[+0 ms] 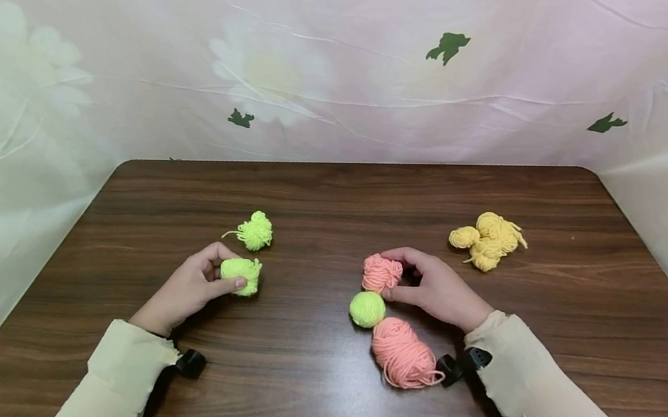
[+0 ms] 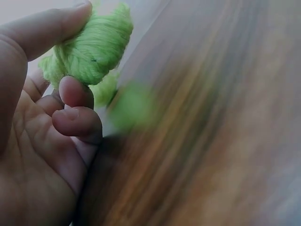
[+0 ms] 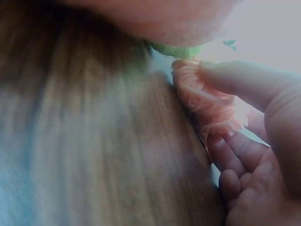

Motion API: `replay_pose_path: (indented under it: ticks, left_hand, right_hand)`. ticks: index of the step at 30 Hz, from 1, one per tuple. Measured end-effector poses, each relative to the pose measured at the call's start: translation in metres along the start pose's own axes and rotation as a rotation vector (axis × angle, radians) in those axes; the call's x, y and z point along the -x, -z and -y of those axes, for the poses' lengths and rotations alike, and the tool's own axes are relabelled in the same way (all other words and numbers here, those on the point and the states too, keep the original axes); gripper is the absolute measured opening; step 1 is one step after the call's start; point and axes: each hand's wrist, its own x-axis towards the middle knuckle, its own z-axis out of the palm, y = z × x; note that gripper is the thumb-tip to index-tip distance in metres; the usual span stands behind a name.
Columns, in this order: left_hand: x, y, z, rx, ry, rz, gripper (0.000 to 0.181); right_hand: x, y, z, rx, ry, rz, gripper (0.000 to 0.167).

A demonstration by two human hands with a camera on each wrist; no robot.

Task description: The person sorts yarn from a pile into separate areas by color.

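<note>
On the left of the table, my left hand [image 1: 193,286] pinches a lime-green ball of yarn [image 1: 240,276] between thumb and fingers. The left wrist view shows the wound strands of this green ball [image 2: 96,47] under the thumb. Just beyond it lies a second lime-green clump [image 1: 255,231] with a loose tail. Right of centre, my right hand [image 1: 440,291] grips a small coral-pink ball of yarn [image 1: 381,273], thumb on the near side. A round green ball [image 1: 367,310] sits right in front of it. Nearer still lies a larger coral-pink skein [image 1: 405,354].
Several yellow yarn balls [image 1: 488,241] are clustered at the back right of the dark wooden table [image 1: 283,387]. A pale floral cloth [image 1: 353,69] hangs behind the table and along its sides. A black wrist camera [image 1: 451,369] is close to the large pink skein.
</note>
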Motion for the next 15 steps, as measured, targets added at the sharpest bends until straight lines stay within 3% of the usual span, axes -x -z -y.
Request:
replay_pose_path:
  ticks: [6,15]
  left_hand:
    - [-0.002,0.01,0.005,0.016,0.034,-0.061,0.034]
    - [-0.002,0.018,0.009,0.057,0.038,-0.128,0.032]
  right_hand:
    - [0.0,0.0,0.0,0.003,-0.007,-0.001,0.056]
    - [0.0,0.0,0.0,0.002,-0.005,0.002,0.056]
